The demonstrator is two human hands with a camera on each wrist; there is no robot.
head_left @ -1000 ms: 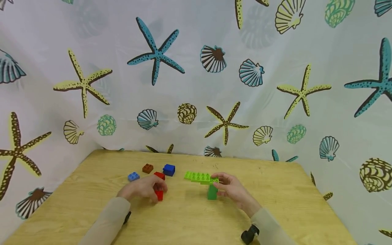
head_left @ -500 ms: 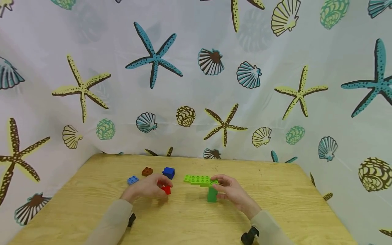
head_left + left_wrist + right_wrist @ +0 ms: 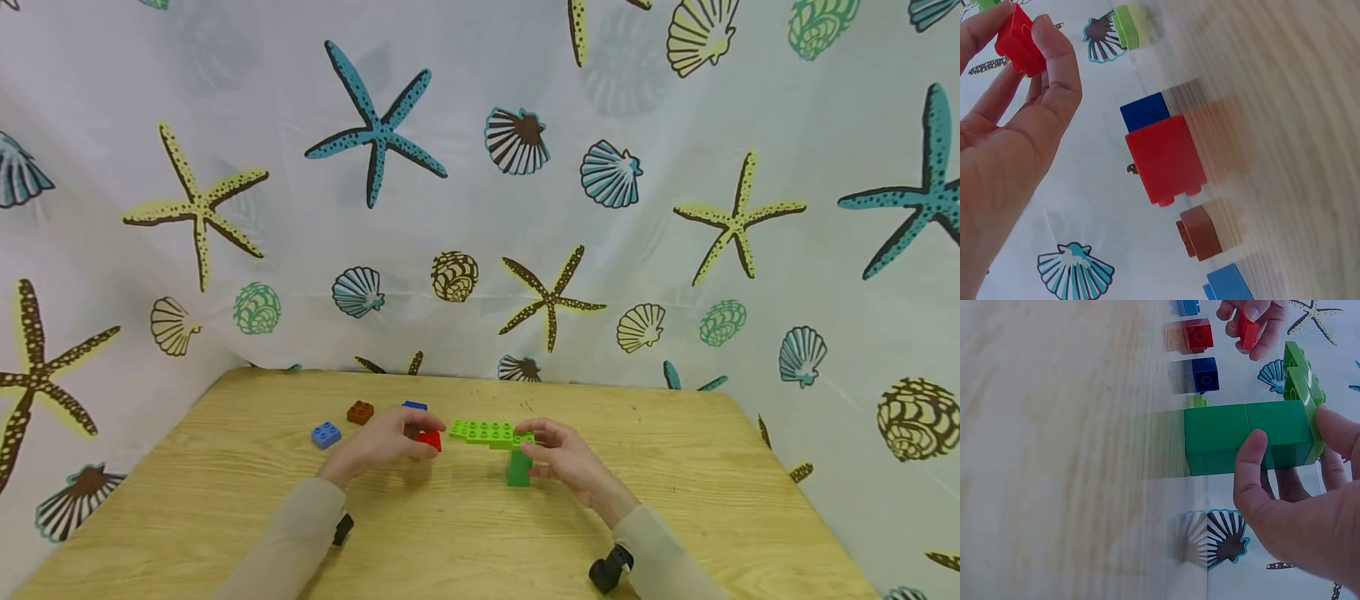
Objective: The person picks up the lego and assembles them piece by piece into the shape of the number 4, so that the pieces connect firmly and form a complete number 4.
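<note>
My left hand point(image 3: 382, 437) pinches a small red brick point(image 3: 431, 440) between thumb and fingers, raised off the table by the free end of the lime green plates point(image 3: 483, 432). These studded plates reach out leftward from the top of two stacked green bricks point(image 3: 518, 468). My right hand point(image 3: 566, 458) grips that stack at its upper part; in the right wrist view its thumb and fingers point(image 3: 1250, 462) lie against the green and lime pieces. The stack stands upright on the table. A larger red brick point(image 3: 1166, 159) on the table shows in both wrist views; the left hand hides it in the head view.
On the wooden table point(image 3: 675, 467), a dark blue brick point(image 3: 414, 406), a brown brick point(image 3: 361, 412) and a light blue brick point(image 3: 326, 434) lie at the back left. A small lime piece point(image 3: 1196, 401) sits behind the green stack. A patterned curtain point(image 3: 465, 208) hangs round the table.
The left hand has lifted the small red brick from the table and carried it right and upward to near the plates' left end. My right hand stays at the green stack.
</note>
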